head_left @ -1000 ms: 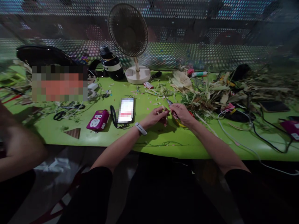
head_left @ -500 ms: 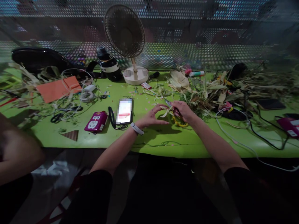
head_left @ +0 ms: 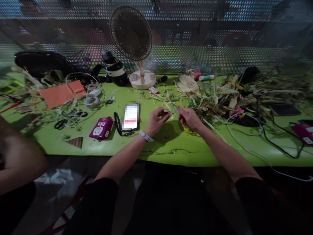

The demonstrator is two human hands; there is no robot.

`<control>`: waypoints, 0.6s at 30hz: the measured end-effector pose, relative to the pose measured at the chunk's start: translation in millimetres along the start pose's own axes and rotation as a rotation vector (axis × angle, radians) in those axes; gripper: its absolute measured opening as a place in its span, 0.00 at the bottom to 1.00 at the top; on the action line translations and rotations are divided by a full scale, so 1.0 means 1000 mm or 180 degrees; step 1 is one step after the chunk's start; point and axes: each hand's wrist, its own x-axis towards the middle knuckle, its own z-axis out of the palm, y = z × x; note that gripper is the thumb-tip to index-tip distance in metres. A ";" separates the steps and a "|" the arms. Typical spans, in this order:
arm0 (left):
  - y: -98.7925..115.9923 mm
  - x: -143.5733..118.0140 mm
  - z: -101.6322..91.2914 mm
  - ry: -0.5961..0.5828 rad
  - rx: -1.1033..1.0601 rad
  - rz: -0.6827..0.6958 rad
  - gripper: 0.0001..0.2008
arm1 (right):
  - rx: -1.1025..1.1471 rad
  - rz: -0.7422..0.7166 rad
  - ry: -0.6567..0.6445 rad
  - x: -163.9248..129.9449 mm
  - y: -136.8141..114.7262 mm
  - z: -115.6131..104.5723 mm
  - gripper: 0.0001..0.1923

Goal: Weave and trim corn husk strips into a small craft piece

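My left hand [head_left: 157, 120], with a white band on its wrist, pinches a pale strip of dried corn husk [head_left: 171, 115] between thumb and fingertips. Close to its right, my right hand [head_left: 189, 117] is closed around scissors. Their metal blades [head_left: 175, 107] point up and left, near the husk strip but apart from my left fingers. Fingers hide most of the scissors' handle. Under my right hand shows a yellow curved piece [head_left: 189, 130]; whether it belongs to the scissors I cannot tell. Husk scraps [head_left: 168, 95] lie just beyond both hands.
A phone [head_left: 130, 117] and purple power socket [head_left: 101, 128] lie left on the green table [head_left: 156, 150]. Behind stand a fan [head_left: 141, 80] and black bottle [head_left: 116, 70]. Dried husks [head_left: 215, 101] and cables [head_left: 259, 153] spread right. Another person's arm [head_left: 19, 147] is at far left.
My left hand has closed from spread fingers into a pinch on the husk strip. My right hand has turned slightly and shifted a little down, still holding the scissors.
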 end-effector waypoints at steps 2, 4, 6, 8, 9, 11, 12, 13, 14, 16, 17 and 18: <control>0.001 0.000 -0.001 0.0043 0.0212 0.0112 0.10 | 0.0004 0.0036 -0.0501 -0.004 -0.002 0.006 0.31; 0.001 -0.001 -0.003 -0.0043 0.0258 0.0133 0.11 | 0.0066 0.0014 -0.0734 -0.005 -0.002 0.011 0.28; 0.002 -0.002 -0.005 -0.0242 0.0015 0.0047 0.14 | 0.0078 -0.0061 -0.0720 -0.005 -0.001 0.013 0.24; 0.004 -0.003 -0.005 -0.0469 -0.0364 -0.0168 0.18 | -0.0028 -0.0153 -0.0681 -0.004 0.001 0.013 0.21; 0.006 -0.003 -0.005 -0.0572 -0.0498 -0.0296 0.19 | -0.0119 -0.0199 -0.0710 -0.004 0.002 0.012 0.19; 0.007 -0.002 -0.003 -0.0646 -0.0504 -0.0426 0.20 | -0.0324 -0.0295 -0.0859 -0.003 0.004 0.012 0.17; 0.008 -0.002 -0.002 -0.0621 -0.0393 -0.0400 0.20 | -0.0413 -0.0348 -0.0911 -0.003 0.005 0.012 0.16; 0.008 -0.001 -0.001 -0.0562 -0.0255 -0.0315 0.19 | -0.0483 -0.0390 -0.0921 -0.003 0.006 0.011 0.15; 0.008 -0.001 0.000 -0.0500 -0.0121 -0.0214 0.19 | -0.0544 -0.0412 -0.0900 -0.003 0.006 0.011 0.15; 0.006 0.001 0.001 -0.0395 0.0093 -0.0051 0.19 | -0.0633 -0.0383 -0.0819 -0.003 0.006 0.011 0.15; 0.006 0.002 0.001 -0.0388 0.0157 -0.0020 0.19 | -0.0645 -0.0343 -0.0796 -0.003 0.006 0.011 0.15; 0.005 0.002 0.000 -0.0407 0.0181 -0.0017 0.19 | -0.0643 -0.0300 -0.0809 -0.003 0.005 0.011 0.15</control>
